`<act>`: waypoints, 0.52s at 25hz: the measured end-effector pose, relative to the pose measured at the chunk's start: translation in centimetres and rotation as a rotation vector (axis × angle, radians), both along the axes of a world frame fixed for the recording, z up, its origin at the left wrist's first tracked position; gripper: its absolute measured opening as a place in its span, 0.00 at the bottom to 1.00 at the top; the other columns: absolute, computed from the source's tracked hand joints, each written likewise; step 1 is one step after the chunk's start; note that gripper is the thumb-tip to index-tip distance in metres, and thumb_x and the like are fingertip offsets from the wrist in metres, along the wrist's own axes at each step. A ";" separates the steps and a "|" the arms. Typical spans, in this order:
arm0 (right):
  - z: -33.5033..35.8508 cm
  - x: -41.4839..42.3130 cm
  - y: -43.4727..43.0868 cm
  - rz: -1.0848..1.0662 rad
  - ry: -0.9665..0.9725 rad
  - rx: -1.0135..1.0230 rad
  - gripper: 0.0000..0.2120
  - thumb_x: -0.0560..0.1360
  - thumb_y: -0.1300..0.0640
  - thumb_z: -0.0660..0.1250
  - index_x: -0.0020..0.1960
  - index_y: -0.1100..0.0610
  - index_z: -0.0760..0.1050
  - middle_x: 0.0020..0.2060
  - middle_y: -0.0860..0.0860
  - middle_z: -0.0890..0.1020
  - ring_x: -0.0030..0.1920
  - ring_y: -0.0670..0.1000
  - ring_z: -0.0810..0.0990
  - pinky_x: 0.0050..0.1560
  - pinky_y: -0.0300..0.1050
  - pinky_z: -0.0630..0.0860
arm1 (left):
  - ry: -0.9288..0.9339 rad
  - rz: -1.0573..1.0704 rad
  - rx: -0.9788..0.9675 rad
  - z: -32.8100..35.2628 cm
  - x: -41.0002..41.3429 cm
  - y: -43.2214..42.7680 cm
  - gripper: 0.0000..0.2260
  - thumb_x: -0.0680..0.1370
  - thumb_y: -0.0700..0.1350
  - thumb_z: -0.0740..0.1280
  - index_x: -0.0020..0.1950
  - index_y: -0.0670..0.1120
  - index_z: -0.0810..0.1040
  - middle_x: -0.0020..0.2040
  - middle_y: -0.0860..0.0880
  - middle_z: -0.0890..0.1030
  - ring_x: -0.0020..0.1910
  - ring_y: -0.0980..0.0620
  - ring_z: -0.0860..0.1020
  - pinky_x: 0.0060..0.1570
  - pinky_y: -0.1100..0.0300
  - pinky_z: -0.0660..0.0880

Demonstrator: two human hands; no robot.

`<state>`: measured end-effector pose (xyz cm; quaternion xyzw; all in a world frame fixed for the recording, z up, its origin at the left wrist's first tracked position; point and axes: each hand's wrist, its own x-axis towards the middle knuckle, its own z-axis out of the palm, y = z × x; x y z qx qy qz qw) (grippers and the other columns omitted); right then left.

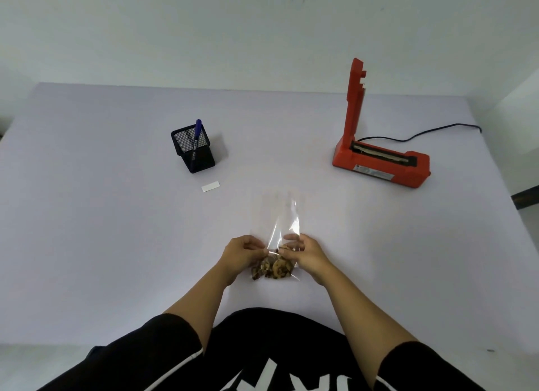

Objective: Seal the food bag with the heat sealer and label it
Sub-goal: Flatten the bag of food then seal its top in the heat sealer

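Clear plastic bag (287, 224) lies front-centre on the lilac tabletop (87, 215), straight ahead of the person. Brown food pieces (274, 269) are bunched at the near end. The far end points away and lies flat, with nothing in it. Film is creased mid-length and catches glare.

Both hands are on the bag:
- Left hand (242, 255) pinches the film on the left side just above the food, fingers curled.
- Right hand (306, 253) pinches at the same level from the right, thumb and fingers curled onto the film.
- Hands are close together, one on each side of the bag's neck.
- Can't tell whether the near end is lifted or resting on the tabletop.

Heat sealer (379, 169) is orange-red, far right, well apart from the bag. Its pressing arm (354, 104) is hinged up and stands vertical at the left end of the base. Sealing strip (379, 154) is exposed along the top of the base. Black cord (423, 132) runs from behind the base toward the right tabletop edge.

Label (210, 186) is a small white strip, flat on the tabletop, left of and beyond the bag, just in front of the pen holder (201, 157). The holder is black mesh, square, left of centre. One blue marker (197, 131) stands in it, leaning slightly.

Black sleeves (175, 341) at the bottom of the view, forearms bare. Pale wall (233, 26) behind the tabletop.
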<state>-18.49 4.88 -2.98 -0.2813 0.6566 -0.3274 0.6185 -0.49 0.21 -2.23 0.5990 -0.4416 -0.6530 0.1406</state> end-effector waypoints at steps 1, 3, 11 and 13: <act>-0.1 0.1 0.0 -0.013 0.005 -0.003 0.15 0.67 0.61 0.75 0.50 0.51 0.75 0.48 0.55 0.80 0.52 0.54 0.79 0.45 0.42 0.76 | 0.009 0.002 0.014 0.1 -0.1 0.1 0.06 0.71 0.36 0.72 0.40 0.43 0.77 0.33 0.49 0.78 0.31 0.54 0.75 0.31 0.65 0.72; 0.0 0.3 0.0 -0.025 0.023 -0.004 0.15 0.67 0.61 0.75 0.51 0.53 0.75 0.47 0.54 0.79 0.52 0.54 0.79 0.50 0.44 0.78 | 0.040 0.009 0.028 0.2 -0.3 0.1 0.08 0.71 0.35 0.71 0.41 0.43 0.73 0.33 0.48 0.78 0.31 0.52 0.75 0.31 0.65 0.72; 0.7 0.6 0.3 -0.004 0.070 -0.028 0.11 0.67 0.61 0.75 0.45 0.55 0.75 0.46 0.52 0.82 0.48 0.50 0.80 0.46 0.43 0.78 | -0.008 -0.049 -0.058 0.0 0.0 0.5 0.11 0.68 0.39 0.76 0.48 0.45 0.80 0.37 0.47 0.81 0.39 0.51 0.80 0.38 0.65 0.74; 0.6 0.7 0.3 -0.025 0.060 -0.012 0.11 0.67 0.62 0.75 0.44 0.57 0.74 0.45 0.52 0.83 0.48 0.51 0.81 0.49 0.48 0.79 | -0.023 -0.020 -0.067 -0.1 -0.3 0.5 0.07 0.68 0.38 0.76 0.43 0.45 0.81 0.37 0.48 0.81 0.38 0.53 0.79 0.37 0.66 0.74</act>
